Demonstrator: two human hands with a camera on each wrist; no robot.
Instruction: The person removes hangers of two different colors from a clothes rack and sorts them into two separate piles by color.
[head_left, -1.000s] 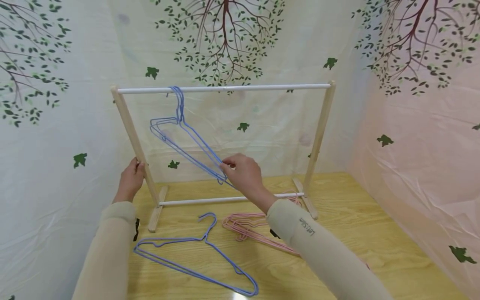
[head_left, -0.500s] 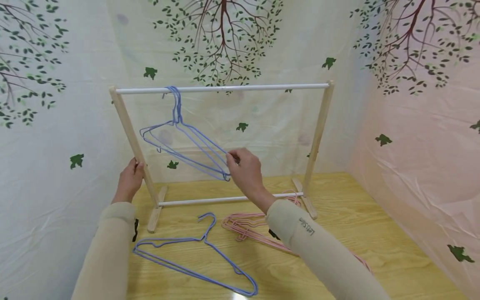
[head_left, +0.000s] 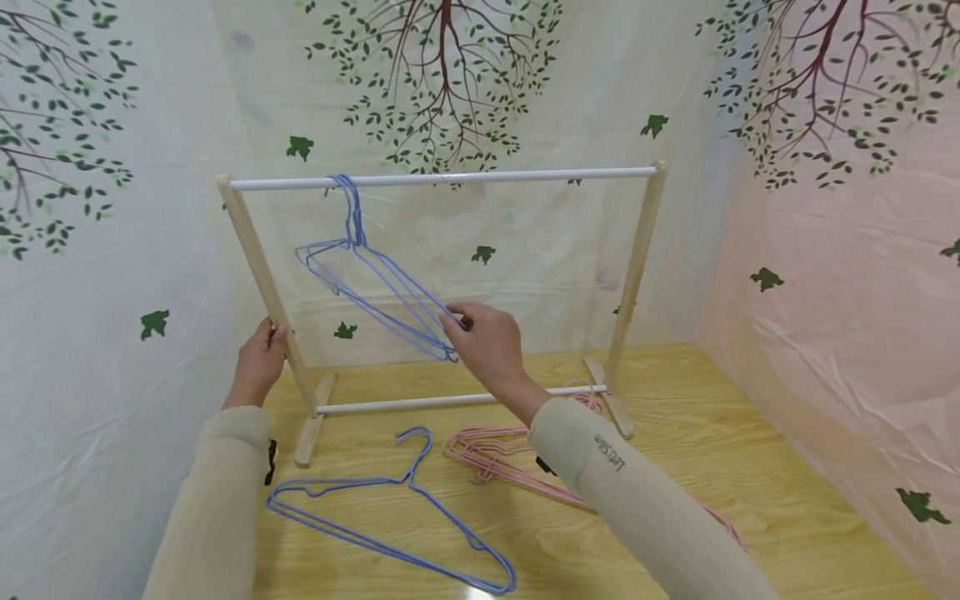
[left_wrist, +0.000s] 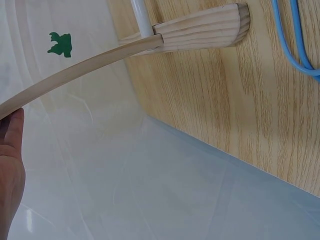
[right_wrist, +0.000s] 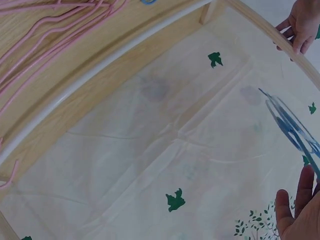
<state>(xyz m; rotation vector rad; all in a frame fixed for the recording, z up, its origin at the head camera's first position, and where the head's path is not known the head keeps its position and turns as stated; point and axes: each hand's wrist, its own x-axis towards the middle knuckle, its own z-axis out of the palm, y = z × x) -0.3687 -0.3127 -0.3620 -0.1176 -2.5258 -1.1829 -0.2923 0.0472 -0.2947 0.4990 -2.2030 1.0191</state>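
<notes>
Rack (head_left: 637, 250) stands on the tabletop (head_left: 750, 467), two or three blue hangers (head_left: 375, 283) hooked on its top rail (head_left: 487, 175) near the left post (head_left: 258, 267). Step looks like settling the hung bunch: it sits tilted, right end low. Next move likely needs a clean release so it levels without sliding.

Loose hanger (head_left: 390, 517) and pink hangers (head_left: 495, 458) lie flat in front.

Left hand (head_left: 258, 362) wraps the left post, steadying. Right hand (head_left: 487, 346) is raised, forearm reaching forward, fingers (head_left: 461, 321) pinching the bunch's low right end.
</notes>
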